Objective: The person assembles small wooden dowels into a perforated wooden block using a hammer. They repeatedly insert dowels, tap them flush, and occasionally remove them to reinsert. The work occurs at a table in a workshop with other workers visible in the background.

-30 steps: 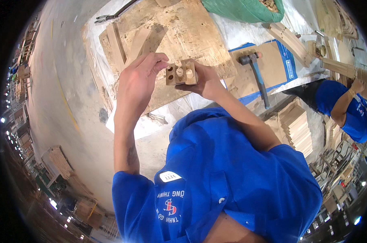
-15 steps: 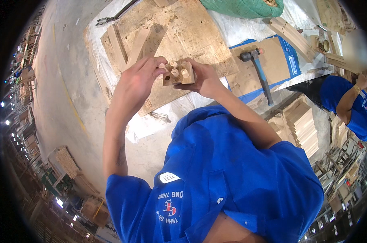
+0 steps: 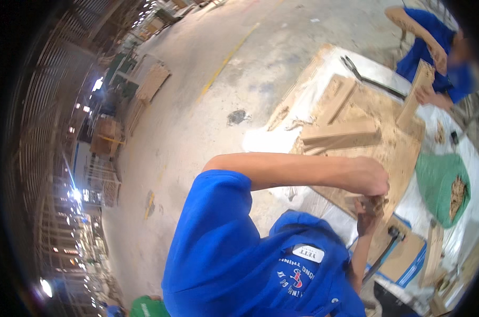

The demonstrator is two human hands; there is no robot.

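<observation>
A short wooden block (image 3: 377,202) is in my right hand (image 3: 367,224), whose fingers wrap round it from below. My left hand (image 3: 367,175) is closed right above the block, with the wrist bent. Its fingertips face away, so anything pinched in them is hidden. Blur and the left hand cover most of the block's face, and the dowels in it do not show clearly. Both hands are over the near edge of the worn wooden board (image 3: 403,158) on the table.
Several wooden pieces (image 3: 340,132) lie on the board beyond my left forearm. A long-handled metal tool (image 3: 377,83) lies at the far edge. A co-worker holds a wooden piece (image 3: 416,98). Right are a green sack (image 3: 435,177) and a teal-handled hammer (image 3: 381,258) on cardboard.
The view has swung left, so the table now sits at the right. My left hand has turned over the block, forearm across; the block's dowelled face no longer shows clearly.
</observation>
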